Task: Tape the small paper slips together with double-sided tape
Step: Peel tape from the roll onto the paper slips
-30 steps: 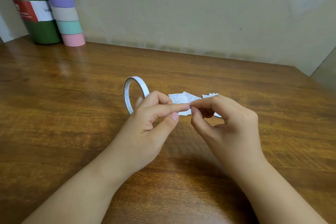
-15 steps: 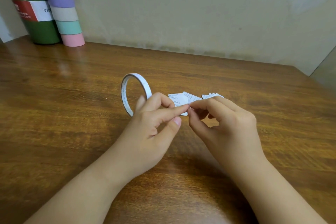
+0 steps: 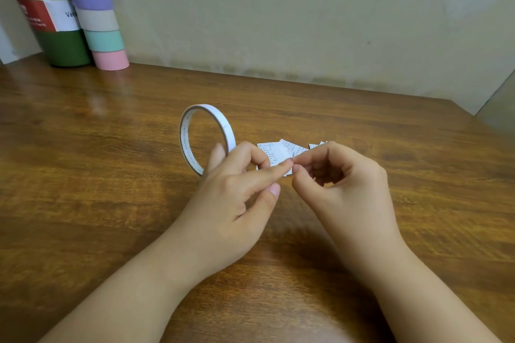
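Several small white paper slips (image 3: 274, 152) with fine print lie fanned on the wooden surface (image 3: 111, 175). Left hand (image 3: 237, 189) holds the thin white double-sided tape roll (image 3: 204, 133) upright; right hand (image 3: 342, 181) pinches the tape end.

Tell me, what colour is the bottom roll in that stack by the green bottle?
Pink, below a mint-green roll, seen in the head view.
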Motion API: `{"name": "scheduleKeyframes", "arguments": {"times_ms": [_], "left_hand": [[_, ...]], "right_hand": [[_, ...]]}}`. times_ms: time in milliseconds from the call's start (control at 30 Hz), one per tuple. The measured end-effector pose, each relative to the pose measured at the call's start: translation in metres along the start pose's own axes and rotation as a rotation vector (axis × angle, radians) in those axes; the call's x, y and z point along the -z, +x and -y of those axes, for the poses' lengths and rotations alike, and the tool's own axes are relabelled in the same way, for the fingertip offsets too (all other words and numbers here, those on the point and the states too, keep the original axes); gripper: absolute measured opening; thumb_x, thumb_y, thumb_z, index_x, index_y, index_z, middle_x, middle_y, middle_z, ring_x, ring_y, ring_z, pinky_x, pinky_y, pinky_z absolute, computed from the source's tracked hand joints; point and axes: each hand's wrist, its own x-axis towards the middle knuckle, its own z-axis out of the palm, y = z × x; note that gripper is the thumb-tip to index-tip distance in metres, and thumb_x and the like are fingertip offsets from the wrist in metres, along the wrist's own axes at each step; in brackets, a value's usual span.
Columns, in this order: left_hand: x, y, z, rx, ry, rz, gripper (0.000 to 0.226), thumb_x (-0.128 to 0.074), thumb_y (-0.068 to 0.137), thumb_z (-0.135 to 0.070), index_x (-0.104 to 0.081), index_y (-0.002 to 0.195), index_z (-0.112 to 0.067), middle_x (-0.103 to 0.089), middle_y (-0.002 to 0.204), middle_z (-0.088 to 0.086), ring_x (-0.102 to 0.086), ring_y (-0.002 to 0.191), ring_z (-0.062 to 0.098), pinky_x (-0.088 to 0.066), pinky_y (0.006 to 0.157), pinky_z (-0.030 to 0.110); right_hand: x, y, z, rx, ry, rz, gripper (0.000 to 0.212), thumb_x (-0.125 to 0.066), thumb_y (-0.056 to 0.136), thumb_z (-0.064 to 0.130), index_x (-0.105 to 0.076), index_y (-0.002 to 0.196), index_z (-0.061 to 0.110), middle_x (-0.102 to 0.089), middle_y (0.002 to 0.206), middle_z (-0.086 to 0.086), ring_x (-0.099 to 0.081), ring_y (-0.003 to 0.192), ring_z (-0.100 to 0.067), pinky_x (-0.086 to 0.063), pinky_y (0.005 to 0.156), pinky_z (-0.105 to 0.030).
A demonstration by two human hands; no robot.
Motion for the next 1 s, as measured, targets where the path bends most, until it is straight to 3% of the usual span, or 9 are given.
{"name": "scheduleKeyframes", "arguments": {"times_ms": [333,533,633,800,1000], "left_hand": [[-0.0008,0.0005,0.0011,-0.039,0.095,-0.017,0.038,-0.041,0.092,-0.031,-0.062,0.124,-0.028,-0.041,0.095,-0.019,-0.031,0.084,0.011,-0.028,0.083,0.014],[-0.0019,-0.0003,0.0023,-0.051,0.102,-0.018,0.037,-0.043,0.091,-0.03,-0.064,0.122,-0.028,-0.041,0.094,-0.018,-0.032,0.083,0.013,-0.031,0.08,0.02],[-0.0017,0.0,0.002,-0.04,0.071,-0.012,0.038,-0.042,0.091,-0.031,-0.063,0.123,-0.029,-0.04,0.094,-0.018,-0.033,0.086,0.009,-0.029,0.082,0.015],[-0.0008,0.0002,0.0017,-0.014,0.024,0.002,0.038,-0.042,0.091,-0.033,-0.059,0.125,-0.033,-0.039,0.093,-0.021,-0.035,0.089,0.007,-0.027,0.085,0.011],[0.0002,0.0007,0.0016,0.036,-0.063,0.02,0.038,-0.041,0.09,-0.037,-0.057,0.124,-0.036,-0.045,0.093,-0.018,-0.035,0.092,0.004,-0.024,0.088,0.006]], "right_hand": [[0.0048,0.0016,0.0034,-0.163,0.094,0.07,0.007,-0.074,0.08,0.015,-0.073,0.072,0.016,-0.068,0.064,0.007,-0.056,0.055,0.0,-0.042,0.056,-0.011],[0.0053,0.0018,0.0033,-0.208,0.092,0.1,0.007,-0.071,0.079,0.014,-0.073,0.073,0.016,-0.071,0.068,0.002,-0.066,0.065,-0.015,-0.052,0.064,-0.021],[0.0054,0.0019,0.004,-0.213,0.116,0.096,0.008,-0.071,0.079,0.011,-0.073,0.072,0.015,-0.071,0.069,0.0,-0.067,0.066,-0.019,-0.053,0.065,-0.025],[0.0059,0.0027,0.0051,-0.197,0.11,0.105,0.013,-0.07,0.078,0.009,-0.072,0.07,0.018,-0.071,0.066,0.004,-0.064,0.059,-0.008,-0.048,0.059,-0.013],[0.0072,0.0028,0.0057,-0.184,0.13,0.115,0.015,-0.07,0.08,0.009,-0.072,0.069,0.02,-0.071,0.066,0.004,-0.064,0.059,-0.01,-0.05,0.059,-0.015]]}}
